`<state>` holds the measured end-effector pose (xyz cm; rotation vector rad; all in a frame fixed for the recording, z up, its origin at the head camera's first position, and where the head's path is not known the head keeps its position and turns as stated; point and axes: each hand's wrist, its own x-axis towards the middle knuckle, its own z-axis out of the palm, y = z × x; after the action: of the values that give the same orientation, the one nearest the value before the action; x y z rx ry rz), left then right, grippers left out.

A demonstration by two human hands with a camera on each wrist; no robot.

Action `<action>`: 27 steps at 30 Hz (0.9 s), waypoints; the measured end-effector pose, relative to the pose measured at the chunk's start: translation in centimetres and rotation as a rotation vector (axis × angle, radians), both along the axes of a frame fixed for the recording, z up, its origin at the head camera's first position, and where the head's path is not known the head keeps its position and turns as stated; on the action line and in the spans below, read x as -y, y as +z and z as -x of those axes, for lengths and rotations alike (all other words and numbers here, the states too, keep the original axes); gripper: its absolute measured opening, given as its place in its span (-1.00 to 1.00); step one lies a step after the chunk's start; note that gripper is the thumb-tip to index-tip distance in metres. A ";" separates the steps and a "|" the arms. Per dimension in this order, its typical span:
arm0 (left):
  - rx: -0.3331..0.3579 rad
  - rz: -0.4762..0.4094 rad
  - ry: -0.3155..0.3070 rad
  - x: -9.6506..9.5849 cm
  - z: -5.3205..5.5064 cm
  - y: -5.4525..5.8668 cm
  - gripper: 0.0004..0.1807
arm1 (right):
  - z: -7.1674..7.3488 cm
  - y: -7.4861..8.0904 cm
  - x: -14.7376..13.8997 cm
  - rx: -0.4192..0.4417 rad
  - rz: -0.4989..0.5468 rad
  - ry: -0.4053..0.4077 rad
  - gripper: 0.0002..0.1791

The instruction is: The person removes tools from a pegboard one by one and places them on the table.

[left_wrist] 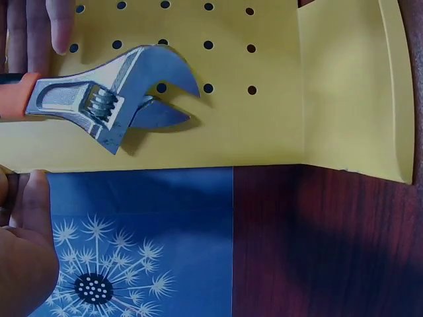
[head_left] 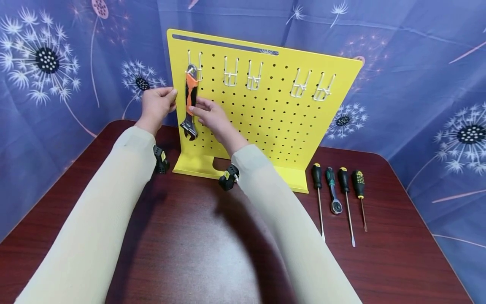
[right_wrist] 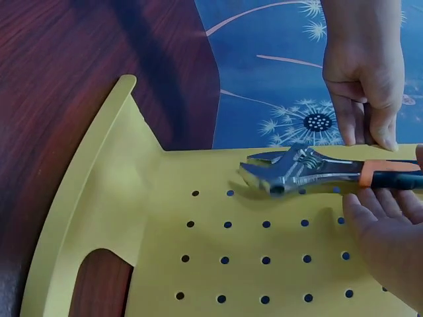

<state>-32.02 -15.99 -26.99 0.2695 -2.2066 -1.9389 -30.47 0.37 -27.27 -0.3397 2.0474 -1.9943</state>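
Note:
An adjustable wrench [head_left: 192, 81] with an orange and black handle hangs head down at the upper left of the yellow pegboard [head_left: 243, 145], its handle end at a pair of white wire hooks [head_left: 200, 63]. My right hand [head_left: 215, 120] holds the handle low down, thumb in front. The left hand [head_left: 156, 107] pinches the board's left edge beside the wrench. Close up in the left wrist view, the steel wrench head [left_wrist: 125, 96] lies over the holes, its jaws a little apart. The right wrist view shows the fingertips [right_wrist: 382, 135] of the left hand at the board's edge.
More white wire hooks [head_left: 254, 78] run along the board's upper part. To the right on the dark red table [head_left: 190, 236] lie several screwdrivers [head_left: 344, 181] and a ratchet [head_left: 331, 179]. Blue dandelion-print cloth [head_left: 235, 17] hangs behind the table.

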 end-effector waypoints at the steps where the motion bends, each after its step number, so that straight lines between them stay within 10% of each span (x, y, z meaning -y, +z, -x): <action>1: -0.002 -0.001 0.001 0.0 0.0 0.0 -0.57 | 0.1 -0.1 0.2 0.005 0.004 0.002 -0.42; 16: -0.017 -0.008 0.002 0.0 0.0 -0.1 -0.59 | 0.2 -1.1 0.5 0.002 -0.021 -0.042 -0.75; 27: 0.001 0.021 0.019 -0.1 -0.1 0.0 -0.59 | -1.2 -1.4 1.0 -0.090 -0.030 -0.096 -0.63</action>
<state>-31.93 -15.92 -27.00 0.2869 -2.2151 -1.9054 -29.29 -0.66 -28.71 -0.3373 2.1853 -2.0354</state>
